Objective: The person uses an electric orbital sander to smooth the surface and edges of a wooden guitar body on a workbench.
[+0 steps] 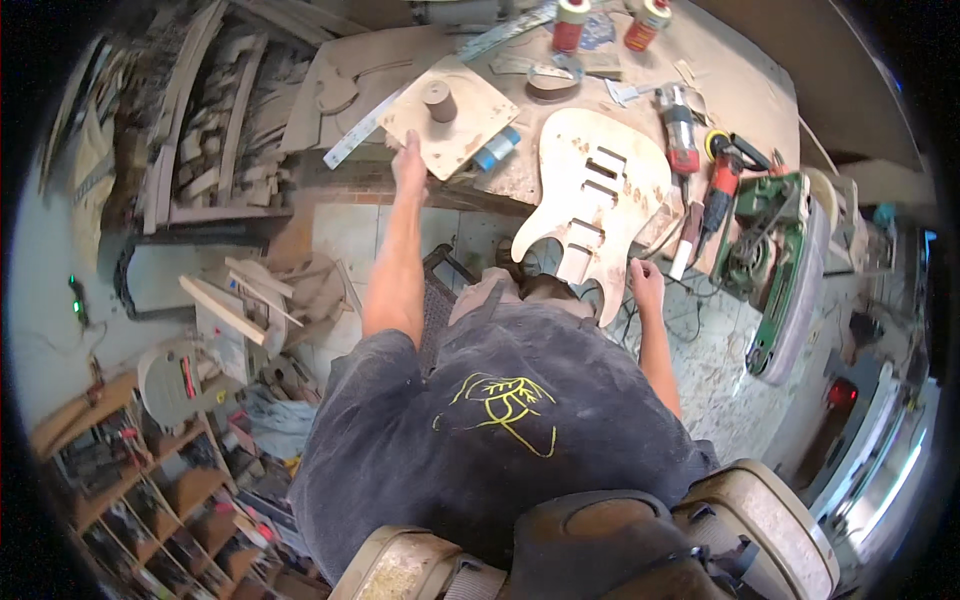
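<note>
A pale wooden electric guitar body (565, 160), with routed cavities and dark knots, lies at the table's front edge. Its horned end overhangs toward my lap. My right hand (648, 284) is right beside its right edge, fingers curled; whether they grip anything is hidden. To the left, a square wooden board (455, 95) carries an upright brown cylinder (439, 101). My left hand (409, 160) is closed on the board's near left corner, thumb on top. A blue roll (496, 148) lies against the board's right side.
Right of the guitar body are a red-grey power tool (679, 135), a red polisher (722, 185) and a green belt sander (765, 240). Two glue bottles (570, 22) stand at the back. A metal ruler (360, 132) lies at left. Wood offcuts (215, 130) fill a rack beyond it.
</note>
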Demonstrator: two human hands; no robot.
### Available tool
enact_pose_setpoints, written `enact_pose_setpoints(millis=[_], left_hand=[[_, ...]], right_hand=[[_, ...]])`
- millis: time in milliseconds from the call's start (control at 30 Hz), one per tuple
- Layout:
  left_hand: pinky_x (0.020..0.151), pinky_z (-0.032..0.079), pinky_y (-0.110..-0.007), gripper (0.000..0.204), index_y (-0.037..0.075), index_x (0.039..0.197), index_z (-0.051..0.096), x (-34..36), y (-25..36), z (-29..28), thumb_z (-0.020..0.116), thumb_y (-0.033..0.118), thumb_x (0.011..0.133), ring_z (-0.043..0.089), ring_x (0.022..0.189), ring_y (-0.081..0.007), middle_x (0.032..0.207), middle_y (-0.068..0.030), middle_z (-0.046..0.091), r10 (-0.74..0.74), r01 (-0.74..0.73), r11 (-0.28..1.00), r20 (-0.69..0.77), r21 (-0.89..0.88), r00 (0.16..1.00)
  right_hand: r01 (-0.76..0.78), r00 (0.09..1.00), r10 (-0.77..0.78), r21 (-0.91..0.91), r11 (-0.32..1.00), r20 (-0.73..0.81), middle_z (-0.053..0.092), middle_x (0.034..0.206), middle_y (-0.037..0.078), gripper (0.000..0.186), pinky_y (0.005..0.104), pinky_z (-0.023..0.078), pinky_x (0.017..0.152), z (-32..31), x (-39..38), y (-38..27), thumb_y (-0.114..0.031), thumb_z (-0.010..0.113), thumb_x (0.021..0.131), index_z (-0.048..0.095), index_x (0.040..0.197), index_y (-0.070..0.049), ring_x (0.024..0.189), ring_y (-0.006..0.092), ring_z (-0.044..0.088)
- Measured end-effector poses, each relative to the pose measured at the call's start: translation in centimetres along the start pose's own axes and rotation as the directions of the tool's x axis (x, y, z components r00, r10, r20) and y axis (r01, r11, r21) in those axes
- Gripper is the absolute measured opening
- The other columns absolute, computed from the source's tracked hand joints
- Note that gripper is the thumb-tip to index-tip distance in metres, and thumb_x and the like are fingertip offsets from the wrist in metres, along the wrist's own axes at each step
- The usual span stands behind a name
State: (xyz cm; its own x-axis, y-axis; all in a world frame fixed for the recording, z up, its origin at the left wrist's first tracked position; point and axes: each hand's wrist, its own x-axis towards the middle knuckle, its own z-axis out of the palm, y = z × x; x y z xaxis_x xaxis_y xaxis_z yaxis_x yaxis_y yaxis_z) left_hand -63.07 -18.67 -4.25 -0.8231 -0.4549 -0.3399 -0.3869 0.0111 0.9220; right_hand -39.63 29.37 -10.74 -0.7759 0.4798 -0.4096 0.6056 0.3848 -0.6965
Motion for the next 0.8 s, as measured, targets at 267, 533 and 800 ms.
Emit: enact_pose_setpoints(millis=[267,533,800], left_hand=[[0.074,0.060,-0.040,0.042,0.003,0.120,0.064,-2.9,-1.4,-4.3,0.050,0.039,0.103,0.070,0.081,-0.0275,0.099,-0.0155,0.070,-0.233,0.262,0.956,0.199,-0.133,0.952],[0.089,0.053,-0.045,0.070,0.014,0.153,0.043,0.0,-16.1,-3.5,0.066,0.017,0.087,0.060,0.115,-0.0276,0.142,-0.0122,0.055,-0.453,0.186,0.792,0.355,0.581,0.818],[0.110,0.039,-0.039,0.062,-0.002,0.141,0.055,1.7,-18.1,-3.5,0.068,0.039,0.097,0.052,0.130,-0.0262,0.143,-0.0147,0.058,-0.352,-0.040,0.839,0.599,0.542,0.719]], right_hand=[[0.377,0.920,-0.375,-0.001,0.926,0.111,0.070,0.083,0.010,0.029,0.0324,0.051,0.072,2.4,-1.1,-15.2,-0.027,0.067,0.096,0.068,0.100,0.001,0.077,0.0152,0.064],[0.302,0.696,-0.336,0.166,0.939,0.635,0.073,0.095,0.014,0.033,0.0376,0.053,0.082,3.7,-11.2,-18.9,-0.034,0.064,0.096,0.072,0.102,-0.003,0.090,0.0257,0.070],[0.001,0.901,-0.024,0.054,0.999,0.433,0.073,0.106,0.016,0.043,0.0424,0.051,0.092,6.9,-19.7,-11.8,-0.045,0.063,0.094,0.073,0.105,-0.005,0.106,0.0314,0.068]])
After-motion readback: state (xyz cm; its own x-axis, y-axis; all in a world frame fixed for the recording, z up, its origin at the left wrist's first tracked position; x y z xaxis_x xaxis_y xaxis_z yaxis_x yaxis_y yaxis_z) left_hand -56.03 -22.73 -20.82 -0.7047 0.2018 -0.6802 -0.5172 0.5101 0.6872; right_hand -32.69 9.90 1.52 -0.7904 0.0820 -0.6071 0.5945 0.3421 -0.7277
